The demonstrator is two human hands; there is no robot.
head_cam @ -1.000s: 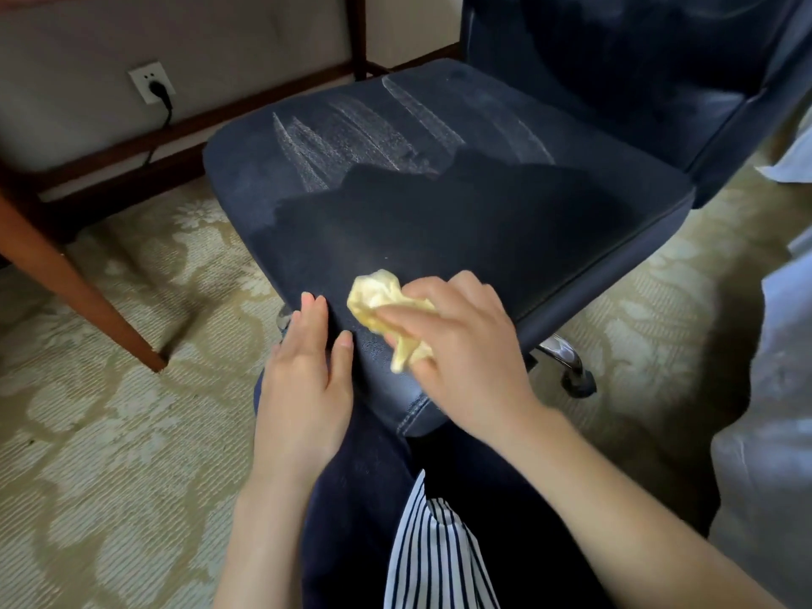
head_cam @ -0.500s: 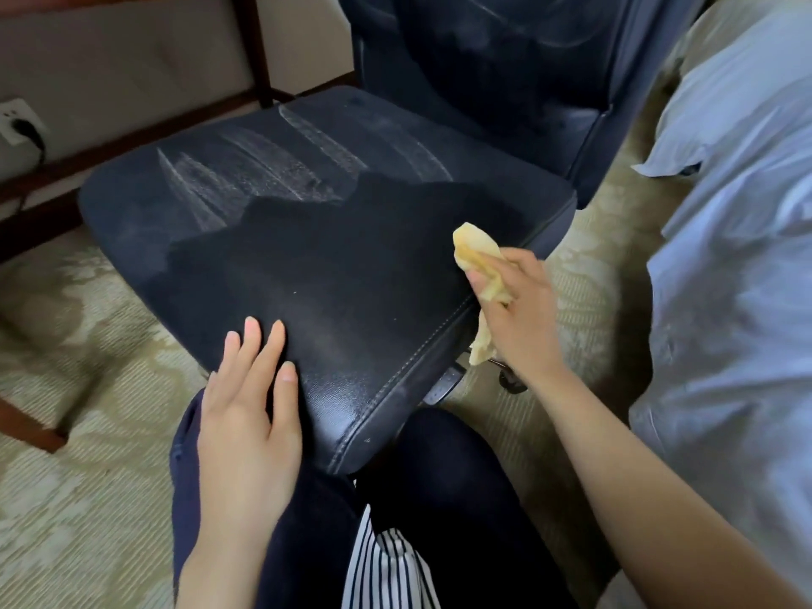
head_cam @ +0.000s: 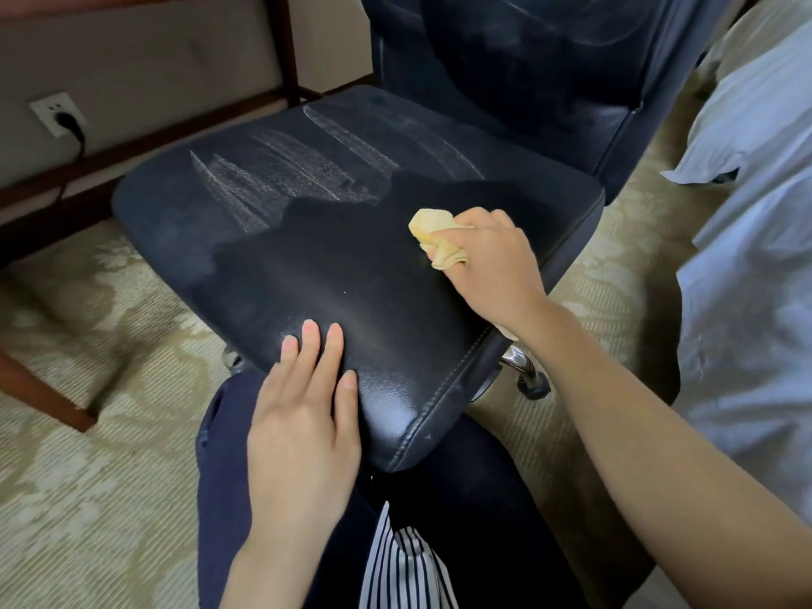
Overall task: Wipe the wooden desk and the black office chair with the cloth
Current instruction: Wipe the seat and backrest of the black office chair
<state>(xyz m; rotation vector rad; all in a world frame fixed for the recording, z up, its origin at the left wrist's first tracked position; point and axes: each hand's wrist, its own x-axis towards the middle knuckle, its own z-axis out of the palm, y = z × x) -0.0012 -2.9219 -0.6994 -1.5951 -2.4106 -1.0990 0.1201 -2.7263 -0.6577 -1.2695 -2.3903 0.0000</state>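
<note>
Cloth [head_cam: 433, 239] bunched in the right hand [head_cam: 492, 265], fingers curled tight round it, pressed on the chair [head_cam: 307, 257] right of centre. Left hand [head_cam: 303, 415] lies flat, fingers straight, holding nothing, on the chair's front corner, lower centre.

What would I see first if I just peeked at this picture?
The yellow cloth pops out, bunched in the right hand on the right side of the black chair seat. Pale streaks stripe the seat's far half, and the left hand rests flat on its near edge.
</note>
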